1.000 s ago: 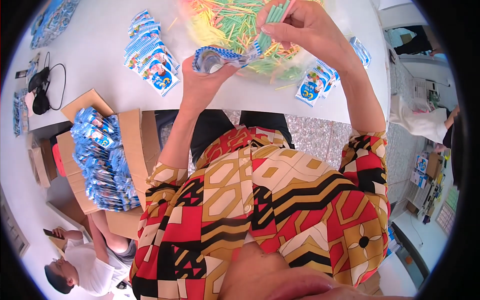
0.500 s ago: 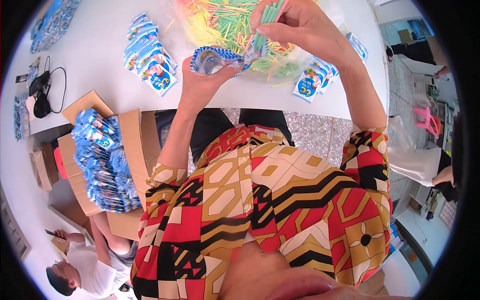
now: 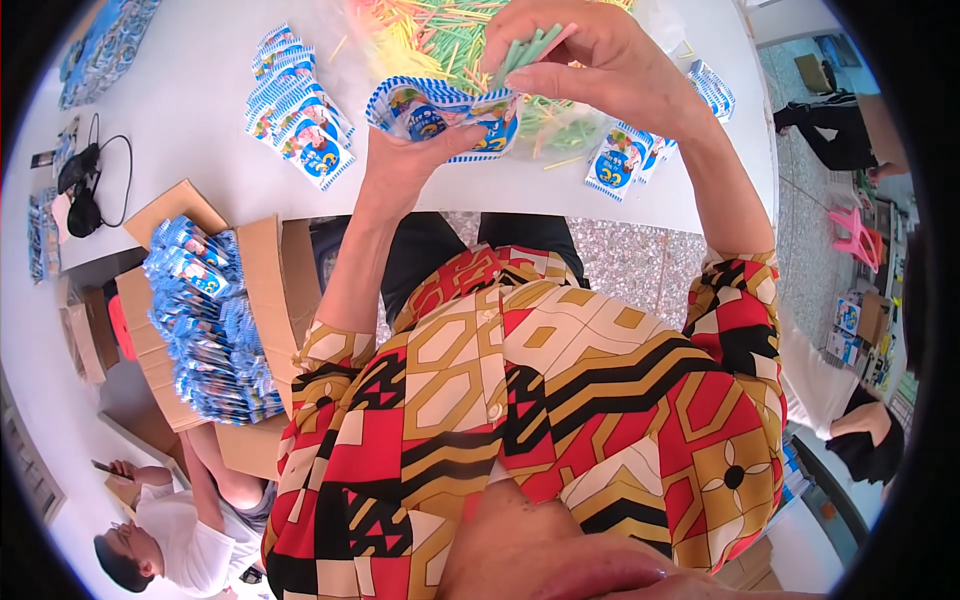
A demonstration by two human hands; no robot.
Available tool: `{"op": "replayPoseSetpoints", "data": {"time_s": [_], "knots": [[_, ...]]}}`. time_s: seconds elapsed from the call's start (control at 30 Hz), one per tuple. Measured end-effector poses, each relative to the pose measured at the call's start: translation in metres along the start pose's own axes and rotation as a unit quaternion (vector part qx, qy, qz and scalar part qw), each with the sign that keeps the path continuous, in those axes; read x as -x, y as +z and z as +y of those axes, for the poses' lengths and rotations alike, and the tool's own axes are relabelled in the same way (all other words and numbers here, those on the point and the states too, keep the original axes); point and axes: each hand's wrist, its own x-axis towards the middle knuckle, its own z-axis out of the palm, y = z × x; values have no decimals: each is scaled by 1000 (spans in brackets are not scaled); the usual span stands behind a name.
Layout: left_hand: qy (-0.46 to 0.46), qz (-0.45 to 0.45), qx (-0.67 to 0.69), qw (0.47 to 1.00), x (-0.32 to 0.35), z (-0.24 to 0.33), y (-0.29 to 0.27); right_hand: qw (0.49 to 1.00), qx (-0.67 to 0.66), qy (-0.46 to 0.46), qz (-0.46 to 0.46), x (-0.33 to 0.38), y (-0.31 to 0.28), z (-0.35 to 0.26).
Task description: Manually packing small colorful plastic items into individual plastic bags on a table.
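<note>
A blue-and-white printed packet [image 3: 493, 132] is pinched in my left hand [image 3: 405, 165], its mouth spread wide. Just above its right side, my right hand [image 3: 610, 75] grips a small bunch of thin green and pink sticks [image 3: 530, 48]. The lower ends of the bunch are hidden behind my fingers, so I cannot tell whether they are inside the packet. Beyond both hands lies a big heap of loose yellow, green and pink sticks [image 3: 440, 35] on clear plastic.
Flat packets lie in an overlapping row [image 3: 310, 140] on the left and a smaller group [image 3: 618, 160] on the right of the white table [image 3: 220, 110]. A cardboard box [image 3: 262, 290] full of packets stands at left. Another person [image 3: 185, 535] sits at lower left.
My right hand has shifted left and the stick bunch has come down beside the packet. The packet has turned, with more of its printed side showing and its mouth wider.
</note>
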Motion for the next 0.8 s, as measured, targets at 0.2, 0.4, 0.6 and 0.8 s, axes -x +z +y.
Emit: {"op": "replayPoseSetpoints", "data": {"time_s": [0.2,0.4,0.6,0.8], "knots": [[4,5,35,999,-1,4,6,989,57,138,23,1,-1,-2],[9,5,32,999,-3,2,4,968,122,-203,83,3,3,54],[12,28,42,999,-4,-2,4,987,135,-17,85,9,19,19],[25,59,65,996,-6,-5,5,965,-112,182,151,10,35,7]]}}
